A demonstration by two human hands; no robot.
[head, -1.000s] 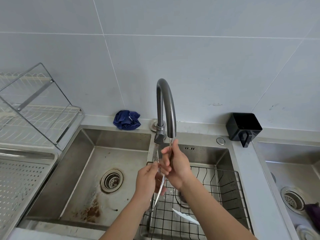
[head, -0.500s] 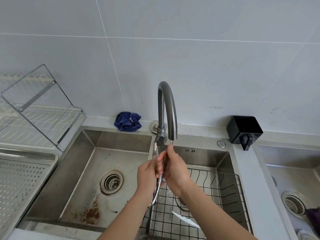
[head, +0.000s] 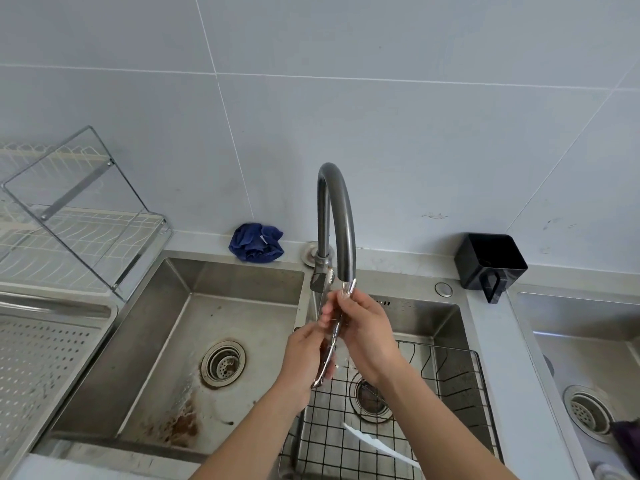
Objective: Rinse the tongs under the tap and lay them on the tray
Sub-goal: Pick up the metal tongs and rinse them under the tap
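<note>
Under tap [head: 341, 216], left hand [head: 303, 362], right hand [head: 367, 337] gripping tongs [head: 333, 337], basket [head: 479, 375] in sink [head: 422, 317]

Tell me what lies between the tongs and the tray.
The left basin with its drain separates tongs from tray, as the head view shows.

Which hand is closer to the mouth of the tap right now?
Right. The right hand has its fingers just under the tap mouth, on the tongs; the left hand holds them lower down.
</note>
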